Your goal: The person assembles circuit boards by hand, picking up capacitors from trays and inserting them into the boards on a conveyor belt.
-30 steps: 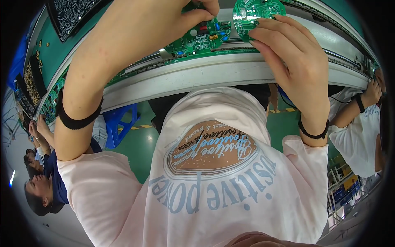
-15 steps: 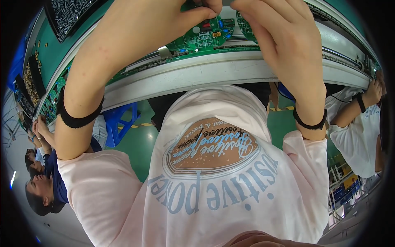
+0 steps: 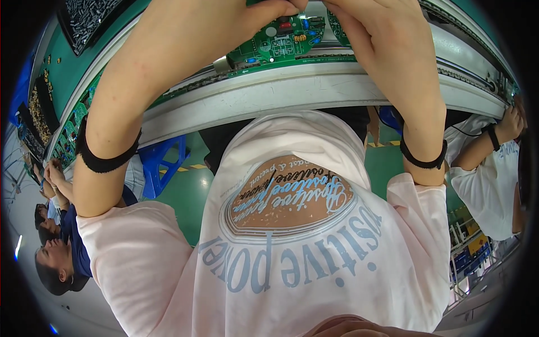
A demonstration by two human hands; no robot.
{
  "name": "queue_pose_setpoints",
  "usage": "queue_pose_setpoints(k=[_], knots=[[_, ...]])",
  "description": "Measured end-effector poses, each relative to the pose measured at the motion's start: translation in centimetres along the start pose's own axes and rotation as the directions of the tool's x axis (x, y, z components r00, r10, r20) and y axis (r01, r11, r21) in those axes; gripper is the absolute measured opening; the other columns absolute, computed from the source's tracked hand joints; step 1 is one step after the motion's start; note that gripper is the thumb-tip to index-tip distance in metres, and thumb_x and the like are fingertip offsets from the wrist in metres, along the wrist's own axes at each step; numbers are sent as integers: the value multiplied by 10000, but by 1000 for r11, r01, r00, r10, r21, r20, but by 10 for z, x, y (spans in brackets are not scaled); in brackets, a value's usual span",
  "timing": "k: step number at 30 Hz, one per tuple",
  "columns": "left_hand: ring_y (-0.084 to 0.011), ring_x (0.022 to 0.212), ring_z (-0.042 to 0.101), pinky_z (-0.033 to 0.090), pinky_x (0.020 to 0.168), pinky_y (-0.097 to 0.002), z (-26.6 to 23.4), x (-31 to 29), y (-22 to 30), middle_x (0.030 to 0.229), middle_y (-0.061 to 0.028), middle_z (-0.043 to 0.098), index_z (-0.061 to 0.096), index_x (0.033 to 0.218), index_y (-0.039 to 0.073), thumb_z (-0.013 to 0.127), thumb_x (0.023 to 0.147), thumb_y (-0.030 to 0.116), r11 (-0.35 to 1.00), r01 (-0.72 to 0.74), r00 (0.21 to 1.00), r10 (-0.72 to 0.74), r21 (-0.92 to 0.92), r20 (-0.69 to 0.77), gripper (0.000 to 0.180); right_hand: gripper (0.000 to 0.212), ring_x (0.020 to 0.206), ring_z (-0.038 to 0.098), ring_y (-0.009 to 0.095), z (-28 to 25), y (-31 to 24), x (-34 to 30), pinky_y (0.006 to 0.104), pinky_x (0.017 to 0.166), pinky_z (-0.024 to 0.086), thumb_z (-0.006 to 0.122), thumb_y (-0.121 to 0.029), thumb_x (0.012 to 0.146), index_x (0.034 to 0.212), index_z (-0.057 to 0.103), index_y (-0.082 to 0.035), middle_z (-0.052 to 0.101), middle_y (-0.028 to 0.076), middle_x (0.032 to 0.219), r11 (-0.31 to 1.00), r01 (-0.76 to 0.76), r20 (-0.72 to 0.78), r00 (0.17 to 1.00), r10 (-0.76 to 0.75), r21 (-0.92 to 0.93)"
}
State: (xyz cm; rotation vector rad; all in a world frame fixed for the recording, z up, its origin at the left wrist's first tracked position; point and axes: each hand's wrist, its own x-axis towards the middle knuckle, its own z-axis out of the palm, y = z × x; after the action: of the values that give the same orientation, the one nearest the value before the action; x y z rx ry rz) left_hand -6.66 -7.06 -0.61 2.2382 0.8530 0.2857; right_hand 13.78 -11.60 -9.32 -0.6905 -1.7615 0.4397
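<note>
Thumb and finger of the left hand (image 3: 244,18) were drawn close together at the upper edge of the view, just over the far side of a green circuit board (image 3: 285,42); whether they pinched anything could not be told. The right hand (image 3: 384,31) bent inward with its fingertips near the left ones, but those tips were cut off or hidden, so its grip could not be told either.

The board, with small blue and red parts standing on it, lay between the two forearms, above the long pale rail (image 3: 269,95). Just to its right, a second green board (image 3: 337,27) showed partly behind the right hand. Off to the far left, a black tray (image 3: 74,46) held many small dark pieces.

Judging by the hands, the step looked to be close fingertip work at the boards' far side, perhaps placing or straightening a part. Such a step seemed to call next for light, steady pressure, with the fingers lifted clear of the small upright parts and neither board nudged aside.
</note>
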Motion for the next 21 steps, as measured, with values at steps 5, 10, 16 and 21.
queue_pose_setpoints(k=[5, 10, 16, 21], knots=[[-317, 818, 714, 564, 736, -350, 1, 0, 1, 887, -152, 737, 720, 925, -28, 740, 831, 1, 1000, 0, 1000, 0, 24, -11, 99, 173, 1121, 617, 296, -2, -2, 0, 419, 979, 464, 688, -10, 812, 984, 695, -27, 667, 91, 1011, 1000, -23, 12, 1000, 23, -7], [-328, 816, 708, 564, 727, -369, 2, 1, 1, 874, -150, 731, 716, 915, -21, 735, 816, 6, 1000, -15, 1000, 15, 26, -17, 104, 165, 1120, 615, 297, -4, -3, 1, 421, 978, 462, 684, -7, 814, 978, 691, -26, 659, 95, 999, 998, -58, 28, 998, 58, 11], [-350, 807, 689, 561, 713, -411, 2, 4, 4, 833, -136, 709, 702, 866, 16, 711, 794, 27, 950, -161, 985, 172, 268, -16, 73, 173, 1106, 613, 299, -16, -44, 55, 422, 978, 460, 685, -8, 802, 975, 687, -24, 652, 98, 993, 611, -448, 318, 570, 758, -652], [-341, 801, 687, 555, 695, -414, 7, 1, 10, 830, -134, 698, 688, 839, 24, 696, 801, 51, 881, -134, 990, 134, 454, 31, 48, 197, 1100, 609, 297, -3, 0, 2, 418, 980, 458, 687, -6, 783, 979, 688, -24, 650, 95, 998, 1000, -8, 27, 1000, 8, -13]])
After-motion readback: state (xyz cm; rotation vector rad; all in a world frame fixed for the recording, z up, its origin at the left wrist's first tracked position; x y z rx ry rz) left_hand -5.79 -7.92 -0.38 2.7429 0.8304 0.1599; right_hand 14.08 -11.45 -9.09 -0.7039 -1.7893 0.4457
